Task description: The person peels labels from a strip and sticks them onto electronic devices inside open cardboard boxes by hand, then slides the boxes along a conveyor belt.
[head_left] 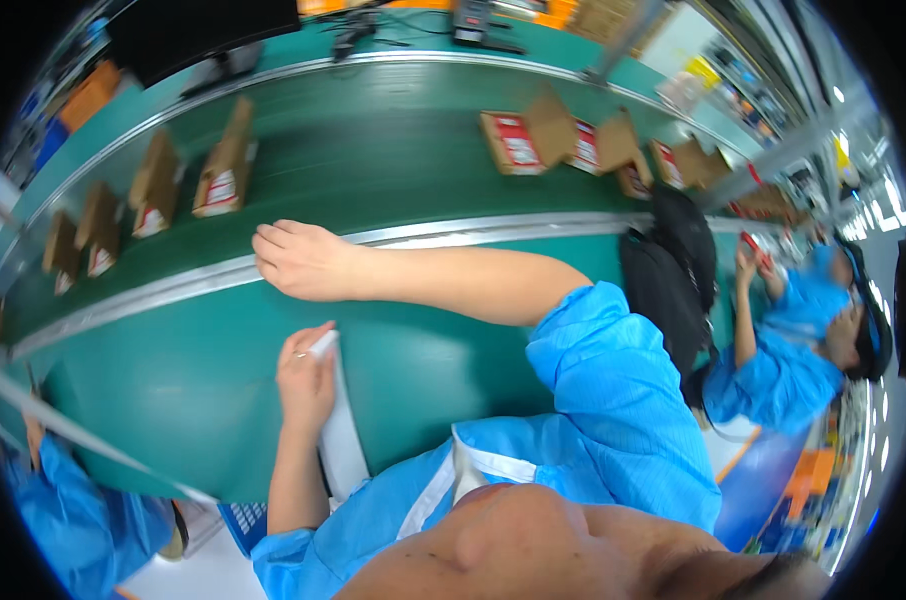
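The left hand [308, 378] pinches a small white piece [324, 345] between thumb and fingers, above the green tabletop [183, 365]. Just right of that hand and its wrist runs a long white strip [343, 430]; whether the piece joins it, I cannot tell. The right hand [303, 262] reaches across, farther out than the left, over the metal rail [153, 298], fingers curled together; whether it grips anything cannot be told. Beyond it, on the green belt [373, 140], cardboard boxes [225, 165] stand open to its left, and more open boxes [523, 135] lie to its right. A dark bag [673, 280] sits well right of both hands.
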The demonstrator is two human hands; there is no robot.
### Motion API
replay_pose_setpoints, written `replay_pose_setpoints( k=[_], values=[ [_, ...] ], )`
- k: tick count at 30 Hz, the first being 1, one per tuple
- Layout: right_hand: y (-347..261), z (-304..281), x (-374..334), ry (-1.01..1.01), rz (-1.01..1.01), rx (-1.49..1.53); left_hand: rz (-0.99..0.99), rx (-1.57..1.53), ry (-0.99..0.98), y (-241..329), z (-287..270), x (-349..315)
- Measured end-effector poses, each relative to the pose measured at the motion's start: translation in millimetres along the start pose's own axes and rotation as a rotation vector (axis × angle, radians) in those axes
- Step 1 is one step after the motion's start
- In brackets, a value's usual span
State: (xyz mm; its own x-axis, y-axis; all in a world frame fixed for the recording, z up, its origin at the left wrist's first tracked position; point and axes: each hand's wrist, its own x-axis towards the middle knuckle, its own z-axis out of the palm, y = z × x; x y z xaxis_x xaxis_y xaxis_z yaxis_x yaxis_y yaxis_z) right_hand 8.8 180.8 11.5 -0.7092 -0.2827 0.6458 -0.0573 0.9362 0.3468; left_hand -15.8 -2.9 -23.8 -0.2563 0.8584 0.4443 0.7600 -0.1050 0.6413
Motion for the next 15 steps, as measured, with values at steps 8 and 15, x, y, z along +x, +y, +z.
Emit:
replay_pose_setpoints(
  k=[8, 15],
  values=[
    [20.3, 124.3, 76.4, -0.511, 0.526, 0.121, 0.042, 0.137, 0.075, -5.1, 2.0, 7.4],
    [63.7, 64.6, 11.4, -0.361, 0.228, 0.189, 0.044, 0.1, 0.069, -3.2, -4.0, 7.4]
  ],
)
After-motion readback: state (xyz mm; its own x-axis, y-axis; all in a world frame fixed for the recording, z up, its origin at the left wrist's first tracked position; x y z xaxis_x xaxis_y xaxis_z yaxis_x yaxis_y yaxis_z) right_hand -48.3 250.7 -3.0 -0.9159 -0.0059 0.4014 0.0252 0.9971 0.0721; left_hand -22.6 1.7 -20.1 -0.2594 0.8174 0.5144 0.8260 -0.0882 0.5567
